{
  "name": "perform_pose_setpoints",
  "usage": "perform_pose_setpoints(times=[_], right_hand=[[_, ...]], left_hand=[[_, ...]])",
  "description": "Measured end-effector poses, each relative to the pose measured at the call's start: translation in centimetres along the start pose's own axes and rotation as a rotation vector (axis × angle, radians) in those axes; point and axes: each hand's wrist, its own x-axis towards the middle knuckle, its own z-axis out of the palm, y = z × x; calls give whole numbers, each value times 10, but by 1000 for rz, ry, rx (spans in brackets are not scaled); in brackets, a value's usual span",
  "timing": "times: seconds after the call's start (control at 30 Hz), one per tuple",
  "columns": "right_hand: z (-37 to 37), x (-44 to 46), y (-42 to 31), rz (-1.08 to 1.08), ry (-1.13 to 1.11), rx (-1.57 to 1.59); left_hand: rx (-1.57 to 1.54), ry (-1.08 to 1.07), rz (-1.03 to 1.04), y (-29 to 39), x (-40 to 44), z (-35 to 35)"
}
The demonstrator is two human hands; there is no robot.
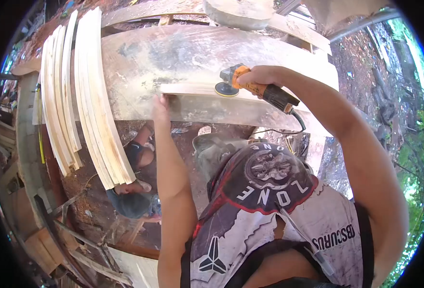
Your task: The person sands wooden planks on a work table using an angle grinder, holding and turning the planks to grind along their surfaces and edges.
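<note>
My right hand (265, 77) is wrapped round the orange and black body of an angle grinder (255, 87). Its round sanding disc (226, 90) rests on a pale wooden strip (192, 88) that lies along the worktable (140, 62). At the strip's left end, my left hand (161, 109) grips the wood, its fingers partly hidden by blur and angle. A black cord (299, 121) runs from the grinder's rear, down past the table's near edge.
Several long pale planks (91, 86) lie across the table's left end, jutting over the near edge. Below them crouches another person with a dark cap (128, 204). A round wooden slab (239, 12) sits at the far side. Wood scraps (44, 247) lie lower left.
</note>
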Motion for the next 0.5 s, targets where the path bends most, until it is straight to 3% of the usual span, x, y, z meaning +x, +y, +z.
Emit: perform_pose_setpoints(times=[0.07,0.13,0.23,0.4,0.43,0.5], right_hand=[[-21,-16,25,-4,15,-27],[-36,-37,49,0,9,-42],[-59,-48,99,2,31,-24],[-93,-78,170,52,136,47],[-96,-86,182,74,188,61],[-101,-104,206,93,312,42]], left_hand=[[96,119,-25,8,2,26],[518,269,121,9,-3,43],[568,446,53,6,-4,73],[520,394,125,-35,4,99],[829,657,378,-49,7,104],[1117,887,679,-55,16,120]])
